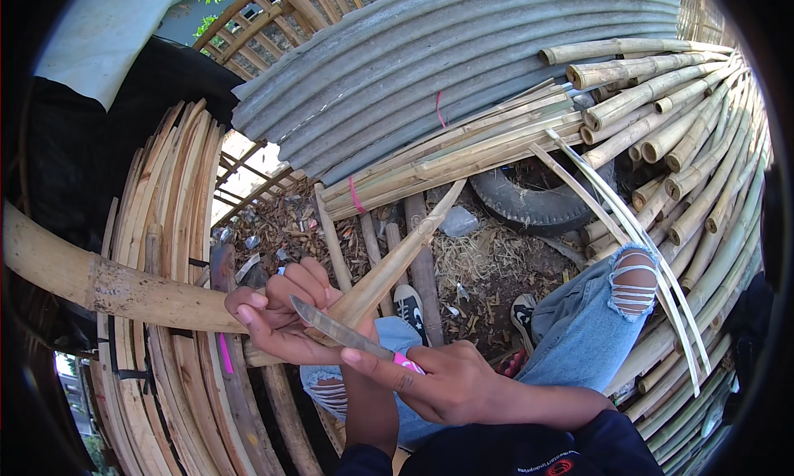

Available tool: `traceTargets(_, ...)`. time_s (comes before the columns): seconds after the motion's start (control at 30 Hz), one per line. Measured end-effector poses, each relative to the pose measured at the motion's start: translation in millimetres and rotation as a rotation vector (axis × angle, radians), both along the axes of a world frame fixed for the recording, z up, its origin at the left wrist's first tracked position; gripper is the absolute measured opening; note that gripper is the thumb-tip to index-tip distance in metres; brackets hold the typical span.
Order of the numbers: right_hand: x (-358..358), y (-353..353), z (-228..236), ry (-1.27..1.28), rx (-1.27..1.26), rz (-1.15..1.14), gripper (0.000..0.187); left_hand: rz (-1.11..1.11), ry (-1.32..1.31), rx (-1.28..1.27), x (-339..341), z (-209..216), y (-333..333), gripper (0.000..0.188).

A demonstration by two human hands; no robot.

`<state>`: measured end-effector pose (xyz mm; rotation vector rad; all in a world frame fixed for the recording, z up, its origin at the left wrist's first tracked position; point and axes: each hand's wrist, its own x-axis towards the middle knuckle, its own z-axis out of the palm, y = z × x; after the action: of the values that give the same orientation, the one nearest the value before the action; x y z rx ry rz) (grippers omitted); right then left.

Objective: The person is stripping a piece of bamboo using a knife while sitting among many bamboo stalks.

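the split bamboo piece (404,253) sits in the left hand (289,315), whose fingers are curled around its near end; its long axis runs from there up and to the right, away from the body, to a narrow tip above the leaf-strewn ground (486,310). the right hand (459,385) has its fingers clamped on the pink handle (408,363) of a knife (351,334), one finger stretched forward beside the blade. the knife points up and to the left, so it lies across the bamboo rather than along it — and it crosses close by the left fingers, at the held end. whether the edge touches the bamboo or is just above it, i cannot tell. seen from the right hand, the piece lies up and to the left, with the left hand the nearer one to it. a thick bamboo pole (157,294) comes in from the left and goes out of sight behind the left hand; contact there is hidden. beyond the tip lie a tied bundle of split bamboo (447,163) and, to its right, a tire (529,211).
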<state>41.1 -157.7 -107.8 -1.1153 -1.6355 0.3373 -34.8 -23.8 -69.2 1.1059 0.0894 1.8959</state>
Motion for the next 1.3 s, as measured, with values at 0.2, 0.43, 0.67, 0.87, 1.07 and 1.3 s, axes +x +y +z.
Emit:
traceTargets(0.2, -2.4, -1.6, 2.0, 0.001, -0.026, 0.015, 0.065, -0.044, 0.010, 0.028, 1.0, -0.5, 0.5, 0.029)
traceTargets(0.43, 4.7, 14.3, 12.5, 0.181, -0.069, -0.025, 0.058, 0.009, 0.072, 0.071, 3.2, -0.1, 0.0, 0.030)
traceTargets(0.67, 4.1, 31.2, 38.4, 0.320, -0.024, -0.081, 0.023, -0.070, 0.023, 0.107, -1.3, -2.0, 4.7, 0.030)
traceTargets(0.87, 5.7, 34.7, 44.7, 0.426, -0.056, -0.007, 0.019, -0.092, 0.037, 0.124, -3.0, -2.7, 4.3, 0.031)
traceTargets(1.07, 5.4, 36.0, 44.4, 0.486, -0.028, 0.020, 0.013, -0.120, 0.051, 0.138, -4.8, -4.6, 5.9, 0.031)
traceTargets(1.3, 3.1, 39.3, 36.3, 0.427, 0.029, -0.040, 0.013, -0.052, 0.040, 0.098, 0.7, -1.6, 1.5, 0.030)
